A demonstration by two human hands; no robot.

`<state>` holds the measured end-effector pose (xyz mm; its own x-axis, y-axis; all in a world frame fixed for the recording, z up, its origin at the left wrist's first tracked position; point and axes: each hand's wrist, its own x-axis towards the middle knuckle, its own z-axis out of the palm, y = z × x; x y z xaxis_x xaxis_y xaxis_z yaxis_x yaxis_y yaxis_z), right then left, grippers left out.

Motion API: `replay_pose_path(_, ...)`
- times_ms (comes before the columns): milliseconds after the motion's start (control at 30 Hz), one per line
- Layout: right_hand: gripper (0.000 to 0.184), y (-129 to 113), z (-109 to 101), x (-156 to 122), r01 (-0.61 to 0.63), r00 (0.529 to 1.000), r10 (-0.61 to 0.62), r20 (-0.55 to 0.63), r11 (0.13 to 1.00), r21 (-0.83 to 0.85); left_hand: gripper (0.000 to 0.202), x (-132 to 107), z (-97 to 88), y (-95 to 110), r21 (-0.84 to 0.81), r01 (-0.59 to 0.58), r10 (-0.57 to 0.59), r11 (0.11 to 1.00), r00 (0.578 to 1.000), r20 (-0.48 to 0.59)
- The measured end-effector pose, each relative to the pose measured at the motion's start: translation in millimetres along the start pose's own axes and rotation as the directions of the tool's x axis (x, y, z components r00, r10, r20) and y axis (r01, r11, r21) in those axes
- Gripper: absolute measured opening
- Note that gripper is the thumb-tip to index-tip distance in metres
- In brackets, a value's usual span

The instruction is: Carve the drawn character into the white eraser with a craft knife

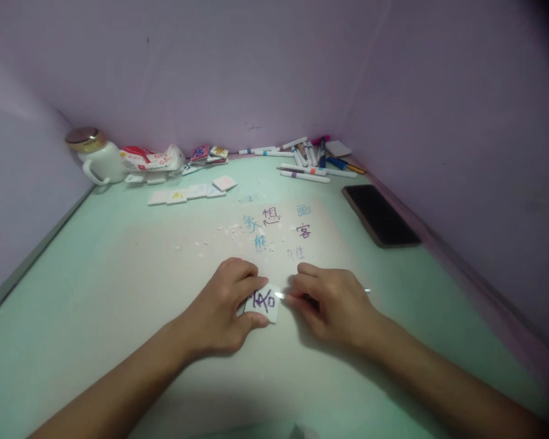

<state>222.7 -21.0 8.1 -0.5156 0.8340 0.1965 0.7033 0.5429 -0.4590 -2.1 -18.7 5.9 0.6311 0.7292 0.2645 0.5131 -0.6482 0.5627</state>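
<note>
My left hand (229,305) grips a small white square block (271,312) between thumb and fingers, low over the table. A purple Chinese character, turned sideways, is drawn on the block's upper face. In my right hand (324,299) is a slim craft knife (280,296), held in a pinch. Its shiny tip points left and meets the block's right edge, or comes very close to it. The rest of the knife is mostly hidden in my fingers, with its thin end (367,291) showing behind the hand.
Pale scraps (231,230) lie around characters written on the table (96,274). A phone (379,214) rests at right. Several markers (304,177) lie along the back. White blocks (196,191), coloured blocks (210,153), a plastic packet (150,160) and a lidded mug (101,161) stand back left.
</note>
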Motion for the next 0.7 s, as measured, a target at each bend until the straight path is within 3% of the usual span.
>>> replay_pose_path(200, 0.017, 1.4, -0.6, -1.8, 0.031, 1.000, -0.030, -0.003, 0.999, 0.038, 0.035, 0.4, -0.4, -1.0, 0.007, -0.004, 0.004, 1.000, 1.000, 0.008)
replay_pose_path(400, 0.017, 3.9, -0.5, -4.1, -0.018, 0.996, 0.027, -0.088, 0.995, 0.097, 0.035, 1.3, -2.7, -1.0, -0.003, -0.003, 0.003, 1.000, 0.999, 0.040)
replay_pose_path(700, 0.018, 0.6, 2.0, -6.7, -0.015, 0.992, 0.019, -0.126, 0.999, 0.033, 0.034, 1.7, -2.0, 1.0, -0.007, 0.008, -0.008, 1.000, 1.000, 0.028)
